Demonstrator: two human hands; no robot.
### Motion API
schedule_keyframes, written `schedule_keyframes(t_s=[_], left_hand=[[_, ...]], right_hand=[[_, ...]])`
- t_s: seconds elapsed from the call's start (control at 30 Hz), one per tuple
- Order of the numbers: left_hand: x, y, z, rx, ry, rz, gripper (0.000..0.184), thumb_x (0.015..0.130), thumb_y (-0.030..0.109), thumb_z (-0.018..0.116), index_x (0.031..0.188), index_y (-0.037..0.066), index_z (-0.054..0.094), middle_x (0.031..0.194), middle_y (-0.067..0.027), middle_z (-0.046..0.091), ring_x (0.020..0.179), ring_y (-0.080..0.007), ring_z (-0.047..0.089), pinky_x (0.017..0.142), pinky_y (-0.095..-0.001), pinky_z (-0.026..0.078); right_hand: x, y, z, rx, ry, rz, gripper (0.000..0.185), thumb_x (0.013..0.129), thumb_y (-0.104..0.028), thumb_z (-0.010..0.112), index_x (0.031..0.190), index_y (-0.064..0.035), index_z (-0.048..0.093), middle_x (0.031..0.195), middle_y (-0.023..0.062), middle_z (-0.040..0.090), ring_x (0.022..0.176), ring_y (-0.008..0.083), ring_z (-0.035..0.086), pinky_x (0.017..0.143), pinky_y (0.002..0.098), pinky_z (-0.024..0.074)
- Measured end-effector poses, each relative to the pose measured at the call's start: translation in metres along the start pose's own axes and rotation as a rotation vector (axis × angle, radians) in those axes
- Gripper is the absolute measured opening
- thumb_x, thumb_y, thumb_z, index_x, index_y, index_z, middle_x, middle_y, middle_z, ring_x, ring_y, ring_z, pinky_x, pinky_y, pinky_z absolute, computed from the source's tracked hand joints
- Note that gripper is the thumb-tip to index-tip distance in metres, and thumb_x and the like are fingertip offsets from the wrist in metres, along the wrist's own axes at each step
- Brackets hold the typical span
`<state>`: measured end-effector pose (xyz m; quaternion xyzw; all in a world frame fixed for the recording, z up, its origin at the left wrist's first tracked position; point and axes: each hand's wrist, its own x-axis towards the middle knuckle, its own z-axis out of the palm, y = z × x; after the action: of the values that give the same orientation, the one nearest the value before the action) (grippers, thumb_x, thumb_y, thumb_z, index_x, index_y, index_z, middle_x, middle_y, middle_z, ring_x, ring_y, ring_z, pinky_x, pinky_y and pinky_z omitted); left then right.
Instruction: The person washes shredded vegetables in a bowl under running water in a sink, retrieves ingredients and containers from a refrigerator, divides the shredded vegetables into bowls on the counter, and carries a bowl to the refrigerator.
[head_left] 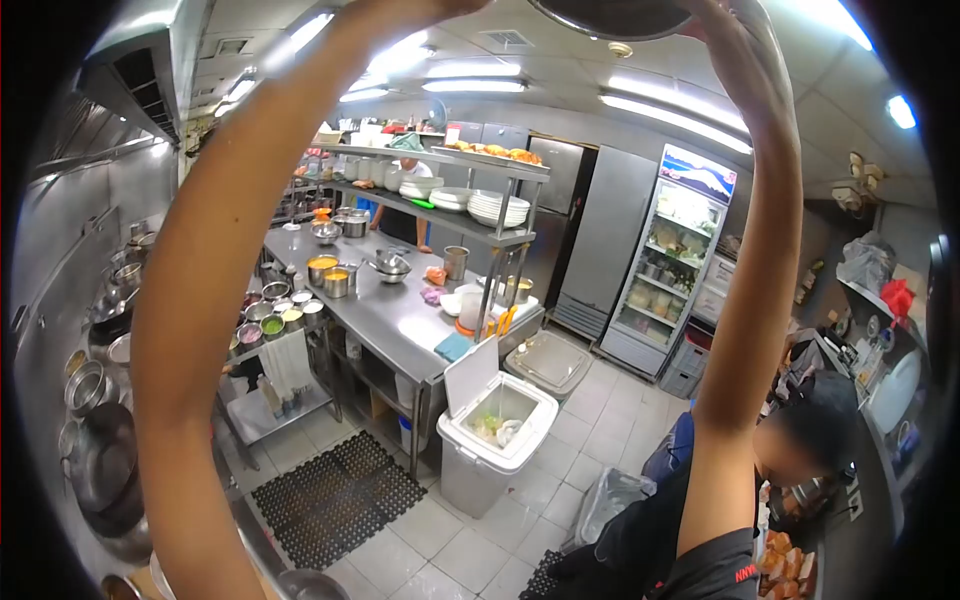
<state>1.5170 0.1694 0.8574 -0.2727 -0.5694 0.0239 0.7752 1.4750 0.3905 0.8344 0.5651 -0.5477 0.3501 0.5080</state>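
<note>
Both arms are raised high across the view. At the top edge is a dark round metal vessel (612, 15), only its lower part in frame. My right hand (722, 22) is at the vessel's right side, its fingers pressed against it and partly cut off by the frame. Of my left hand (455, 5) only a sliver near the wrist shows, left of the vessel; its fingers are out of frame.
A person in a dark cap (825, 415) stands close at the lower right. Another stands behind the steel counter (390, 300). An open white bin (465, 470) and a black floor mat (335, 495) lie ahead. Pans (105, 455) line the left side.
</note>
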Motion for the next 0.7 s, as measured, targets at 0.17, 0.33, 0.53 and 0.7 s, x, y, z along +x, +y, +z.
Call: schedule_keyframes(t_s=[0.17,0.33,0.53,0.7], left_hand=[[-0.051,-0.027,0.031,-0.274,0.146,0.274,0.034,0.089,0.002,0.044,0.123,0.004,0.048,0.123,-0.0186,0.049,0.119,-0.0301,0.045,0.102,-0.0354,0.032],[-0.111,-0.088,0.08,-0.352,0.231,0.117,0.037,0.09,0.008,0.045,0.127,0.003,0.046,0.125,-0.0197,0.047,0.119,-0.0319,0.044,0.1,-0.0355,0.033],[-0.214,-0.152,0.108,-1.174,-0.799,-0.231,0.057,0.087,0.021,0.049,0.137,-0.001,0.033,0.141,-0.024,0.032,0.132,-0.0352,0.03,0.111,-0.0307,0.021],[-0.429,-0.044,0.164,-0.733,-0.545,-0.575,0.054,0.07,-0.008,0.04,0.12,0.005,0.054,0.127,-0.015,0.052,0.12,-0.0295,0.046,0.106,-0.0381,0.03]], right_hand=[[-0.013,0.054,0.052,-0.406,0.178,-0.169,0.049,0.08,-0.013,0.055,0.126,-0.0005,0.047,0.123,0.0201,0.051,0.095,0.0235,0.059,0.08,0.032,0.0495],[-0.021,0.082,0.113,-0.182,0.114,-0.189,0.051,0.08,-0.009,0.058,0.129,-0.0017,0.045,0.119,0.02,0.054,0.084,0.0207,0.062,0.07,0.0299,0.0532],[-0.094,0.182,0.154,0.034,-0.065,-0.083,0.058,0.085,-0.038,0.06,0.132,-0.0085,0.043,0.127,0.0193,0.05,0.101,0.0317,0.06,0.073,0.0471,0.0536],[-0.309,0.239,0.173,0.344,-0.093,0.759,0.039,0.088,-0.022,0.058,0.118,0.0029,0.052,0.117,0.0178,0.057,0.083,0.0219,0.065,0.072,0.0313,0.0541]])
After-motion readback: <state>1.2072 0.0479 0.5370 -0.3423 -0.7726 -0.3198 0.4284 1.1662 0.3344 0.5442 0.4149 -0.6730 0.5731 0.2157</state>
